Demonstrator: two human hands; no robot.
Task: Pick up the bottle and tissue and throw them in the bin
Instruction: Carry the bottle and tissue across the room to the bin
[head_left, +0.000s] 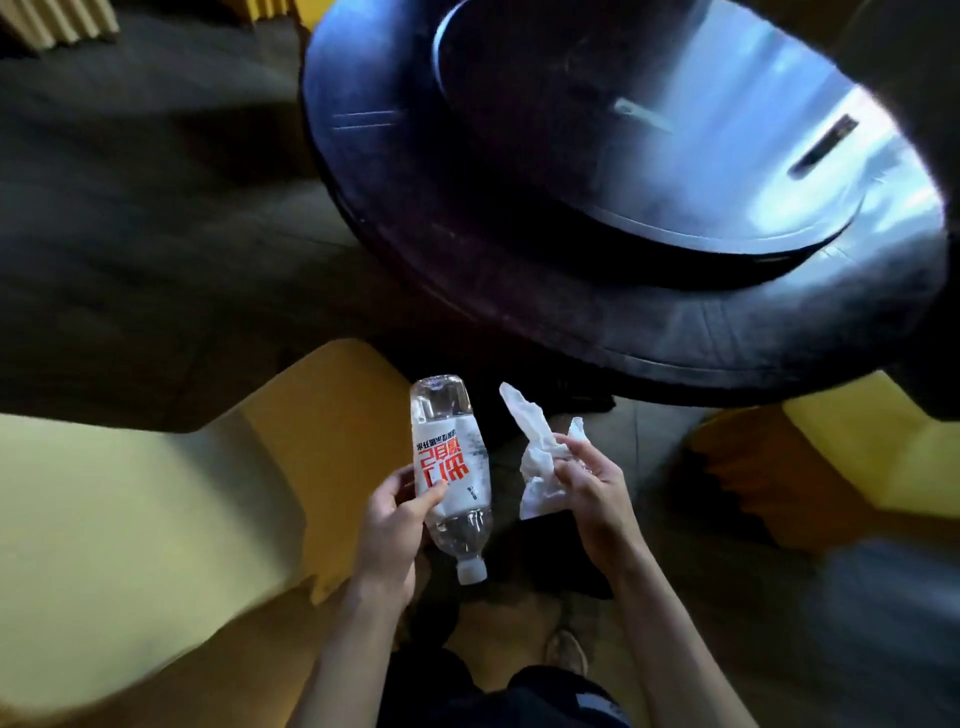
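Observation:
My left hand (394, 525) grips a clear plastic bottle (451, 467) with a white label and red characters. Its white cap points down toward me and its base points away. My right hand (587, 488) holds a crumpled white tissue (535, 457) between thumb and fingers, one twisted end sticking up. Both hands are side by side in the lower middle of the view, above the floor. No bin is visible.
A large round dark table (519, 291) with a shiny glass turntable (701, 140) fills the upper right. Yellow chairs stand at left (182, 493) and right (857, 457). My shoe (566, 652) shows below on the dark floor.

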